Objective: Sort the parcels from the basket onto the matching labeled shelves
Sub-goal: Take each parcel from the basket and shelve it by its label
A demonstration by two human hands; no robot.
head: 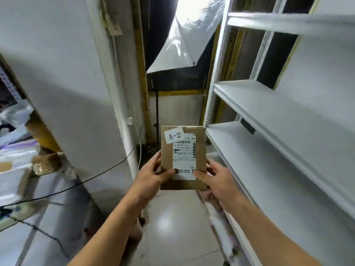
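A person holds a small brown cardboard parcel (183, 157) upright in front of them with both hands, above a glossy tiled floor (172, 227). The left hand (153, 176) grips the parcel's lower left edge, thumb pressed on the front face and fingers curled behind. The right hand (215, 178) grips the lower right edge the same way, thumb on the front near the bottom of a white shipping label (184, 160). A white sticker (174, 135) at the parcel's upper left corner reads "A-2". Just right of the parcel stands a white metal shelf unit (269, 116), several tiers visible; the parcel is near the front corner of one tier but not touching it. To the left rises a white wall panel (63, 83), with cardboard boxes (44, 158) and a black cable (76, 186) near its base. A white sheet (184, 41) hangs at the far end.
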